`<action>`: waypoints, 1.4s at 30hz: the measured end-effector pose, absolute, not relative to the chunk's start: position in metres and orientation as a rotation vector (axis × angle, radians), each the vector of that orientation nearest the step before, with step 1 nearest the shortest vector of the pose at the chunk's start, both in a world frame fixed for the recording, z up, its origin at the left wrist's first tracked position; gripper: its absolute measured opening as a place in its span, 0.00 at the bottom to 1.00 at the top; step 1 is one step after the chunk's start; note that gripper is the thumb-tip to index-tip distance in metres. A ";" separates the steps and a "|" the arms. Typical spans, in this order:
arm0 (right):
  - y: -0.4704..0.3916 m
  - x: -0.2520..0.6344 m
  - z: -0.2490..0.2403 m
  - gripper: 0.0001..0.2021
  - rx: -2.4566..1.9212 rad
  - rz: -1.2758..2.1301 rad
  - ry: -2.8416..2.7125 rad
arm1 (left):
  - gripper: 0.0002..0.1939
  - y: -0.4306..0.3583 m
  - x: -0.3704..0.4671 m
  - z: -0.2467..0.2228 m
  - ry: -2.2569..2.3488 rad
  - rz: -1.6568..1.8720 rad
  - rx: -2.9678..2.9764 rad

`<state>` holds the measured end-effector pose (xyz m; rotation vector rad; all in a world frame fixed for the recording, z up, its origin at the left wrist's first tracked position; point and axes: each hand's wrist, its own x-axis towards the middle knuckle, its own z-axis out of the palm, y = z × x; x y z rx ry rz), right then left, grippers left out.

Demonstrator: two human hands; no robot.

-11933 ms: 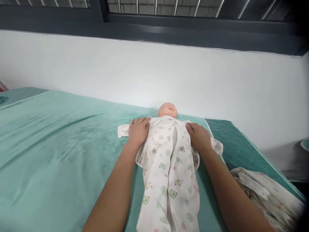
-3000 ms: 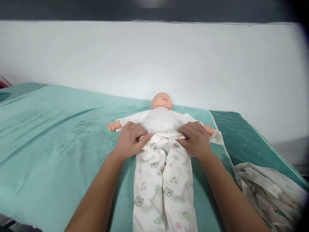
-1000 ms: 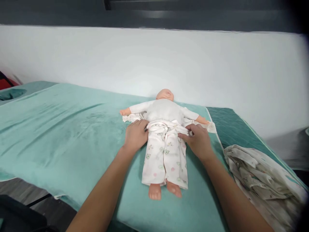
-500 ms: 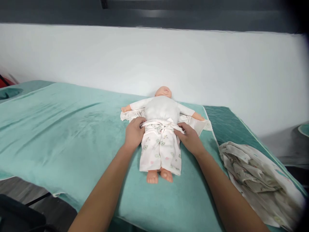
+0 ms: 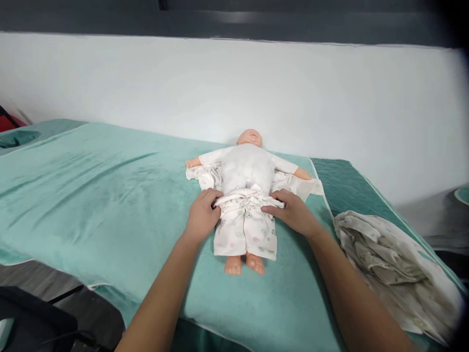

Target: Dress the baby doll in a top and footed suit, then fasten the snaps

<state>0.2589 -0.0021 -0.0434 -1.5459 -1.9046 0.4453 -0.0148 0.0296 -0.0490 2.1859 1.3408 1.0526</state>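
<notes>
A baby doll (image 5: 247, 168) with a white cloth body lies on its back, head toward the wall, arms spread. White printed pants (image 5: 245, 230) cover its legs, their waistband bunched below the belly; the bare feet stick out of the hems. My left hand (image 5: 203, 212) pinches the waistband at the doll's hip on the left side. On the opposite hip my right hand (image 5: 291, 210) grips the same waistband between thumb and fingers. A pale garment (image 5: 298, 186) lies spread beneath the doll's back and arms.
Light green sheeting (image 5: 110, 195) covers the table, with a darker green quilted pad (image 5: 337, 186) at the right. A crumpled printed cloth (image 5: 392, 269) lies at the right edge. Behind stands a white wall (image 5: 234, 88). A black object (image 5: 36, 318) is at lower left.
Both hands have pulled the waistband down toward the feet, baring more of the white lower belly. The waistband is more bunched now. The view has shifted slightly.
</notes>
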 end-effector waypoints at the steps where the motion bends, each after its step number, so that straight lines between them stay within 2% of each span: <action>1: -0.008 0.254 -0.043 0.17 -1.546 0.436 -1.880 | 0.11 0.030 -0.014 -0.049 1.333 1.055 2.198; 4: -0.029 0.239 -0.045 0.20 -1.518 0.488 -1.775 | 0.10 0.032 -0.014 -0.049 1.311 1.072 2.216; 8: -0.046 0.231 -0.050 0.14 -1.419 0.698 -1.699 | 0.08 0.034 -0.013 -0.049 1.221 1.138 2.182; 12: -0.045 0.233 -0.048 0.21 -1.409 0.822 -1.703 | 0.11 0.035 -0.014 -0.049 1.173 1.155 2.121; 20: -0.039 0.233 -0.057 0.14 -1.479 0.625 -1.736 | 0.10 -0.022 -0.033 -0.046 1.036 0.910 2.220; 22: -0.038 0.234 -0.061 0.13 -1.480 0.570 -1.740 | 0.16 -0.039 -0.040 -0.044 1.032 0.824 2.209; 26: -0.036 0.234 -0.061 0.13 -1.462 0.510 -1.748 | 0.49 -0.061 -0.044 -0.048 1.050 0.681 2.200; 28: -0.039 0.232 -0.058 0.13 -1.457 0.491 -1.759 | 0.58 -0.065 -0.038 -0.054 1.113 0.723 2.234; 30: -0.047 0.228 -0.055 0.15 -1.455 0.504 -1.751 | 0.56 -0.066 -0.030 -0.058 1.192 0.810 2.267; 36: -0.095 0.212 -0.051 0.17 -1.424 0.633 -1.823 | 0.37 -0.065 -0.022 -0.056 1.286 0.898 2.322; 39: -0.112 0.203 -0.046 0.29 -1.437 0.611 -1.884 | 0.28 -0.067 -0.023 -0.052 1.334 0.865 2.297; 40: -0.116 0.201 -0.043 0.29 -1.466 0.580 -1.894 | 0.26 -0.069 -0.023 -0.050 1.352 0.847 2.278; 42: -0.120 0.198 -0.035 0.21 -1.546 0.544 -1.897 | 0.23 -0.073 -0.025 -0.043 1.389 0.803 2.228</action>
